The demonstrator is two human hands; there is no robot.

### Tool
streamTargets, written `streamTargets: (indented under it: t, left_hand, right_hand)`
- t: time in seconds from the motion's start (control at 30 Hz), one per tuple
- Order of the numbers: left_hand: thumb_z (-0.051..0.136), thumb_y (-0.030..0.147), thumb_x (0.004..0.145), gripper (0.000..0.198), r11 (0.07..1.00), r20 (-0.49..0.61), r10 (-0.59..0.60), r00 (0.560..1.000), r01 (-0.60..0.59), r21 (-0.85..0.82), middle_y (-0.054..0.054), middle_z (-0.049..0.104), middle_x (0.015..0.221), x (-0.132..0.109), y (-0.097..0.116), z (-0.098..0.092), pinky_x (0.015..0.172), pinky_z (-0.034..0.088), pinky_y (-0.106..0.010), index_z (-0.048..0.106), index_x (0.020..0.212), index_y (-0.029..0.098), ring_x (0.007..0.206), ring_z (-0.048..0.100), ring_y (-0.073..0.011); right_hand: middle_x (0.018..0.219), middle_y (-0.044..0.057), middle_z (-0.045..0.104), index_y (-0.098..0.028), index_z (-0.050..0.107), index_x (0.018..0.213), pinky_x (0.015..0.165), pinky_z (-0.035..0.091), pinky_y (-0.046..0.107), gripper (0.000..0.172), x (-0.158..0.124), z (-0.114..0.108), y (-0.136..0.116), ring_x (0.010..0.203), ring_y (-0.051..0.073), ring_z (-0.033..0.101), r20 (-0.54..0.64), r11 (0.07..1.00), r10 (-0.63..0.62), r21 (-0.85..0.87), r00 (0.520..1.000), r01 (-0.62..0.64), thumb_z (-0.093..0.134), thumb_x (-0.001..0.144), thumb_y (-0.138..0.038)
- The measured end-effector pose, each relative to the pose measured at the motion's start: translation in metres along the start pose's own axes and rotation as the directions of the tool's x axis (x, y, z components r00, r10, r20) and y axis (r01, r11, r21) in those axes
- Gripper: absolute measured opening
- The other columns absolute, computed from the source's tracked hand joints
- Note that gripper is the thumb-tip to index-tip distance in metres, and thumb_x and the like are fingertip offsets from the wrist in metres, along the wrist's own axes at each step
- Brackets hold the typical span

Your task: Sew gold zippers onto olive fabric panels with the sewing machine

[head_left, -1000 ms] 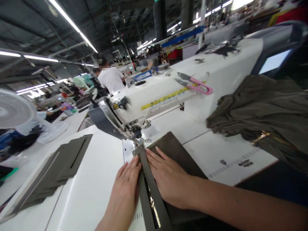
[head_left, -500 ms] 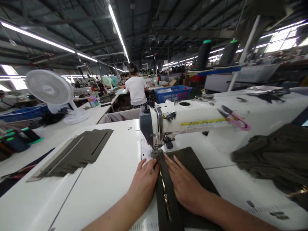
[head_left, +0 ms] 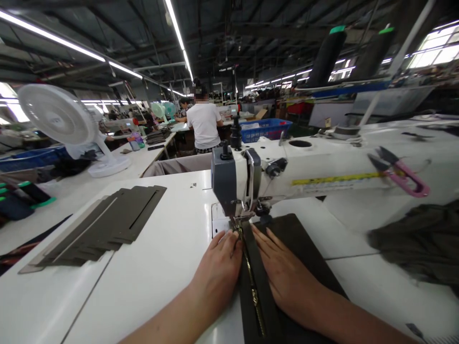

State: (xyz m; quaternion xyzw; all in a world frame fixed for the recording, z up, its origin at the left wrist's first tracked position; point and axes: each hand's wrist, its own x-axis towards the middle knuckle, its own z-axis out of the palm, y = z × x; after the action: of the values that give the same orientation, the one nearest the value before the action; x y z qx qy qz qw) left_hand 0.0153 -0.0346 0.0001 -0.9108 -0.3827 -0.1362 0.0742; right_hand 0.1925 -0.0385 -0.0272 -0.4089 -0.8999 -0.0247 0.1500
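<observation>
Under the needle area of a white sewing machine (head_left: 229, 181) lies a dark olive fabric piece (head_left: 267, 310) with a slot, in which a brass-toothed zipper (head_left: 250, 272) shows. Its metal slider (head_left: 254, 297) sits toward the near end. My left hand (head_left: 218, 267) rests on the piece's left edge, fingers bent slightly and pressing down close to the presser foot (head_left: 245, 217). Flat on the right side of the slot is my right hand (head_left: 283, 267), fingers stretched toward the needle. A wider dark panel (head_left: 297, 239) extends beneath and beyond the right hand.
Overlapping slotted fabric pieces (head_left: 118, 220) lie on the table at left, with a white fan (head_left: 60, 114) behind. Pink-handled snips (head_left: 409, 177) rest against the machine arm. Crumpled dark cloth (head_left: 416, 239) lies right. A person in white (head_left: 204, 122) works ahead, near a blue crate (head_left: 267, 129).
The fabric and zipper have advanced a little toward the needle, with both hands staying on them. The view has shifted slightly, so the machine appears larger and nearer.
</observation>
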Motion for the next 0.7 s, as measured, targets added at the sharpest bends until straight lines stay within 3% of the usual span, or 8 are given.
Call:
streamTargets:
  t: [0.7]
  left_hand:
    - [0.037,0.003,0.083,0.031,0.998,0.014,0.045,0.999,-0.046,0.044,-0.018,0.054,0.110,0.0061,-0.0009,-0.0043,0.094,0.043,-0.041,0.050,0.110,0.005,0.105,0.053,-0.0246]
  right_hand:
    - [0.140,0.014,0.033,-0.011,0.032,0.136,0.106,0.024,0.047,0.052,0.0033,-0.0089,0.0015,0.130,0.025,0.024,-0.006,0.996,0.025,0.089,1.000,-0.024,0.040,0.085,-0.017]
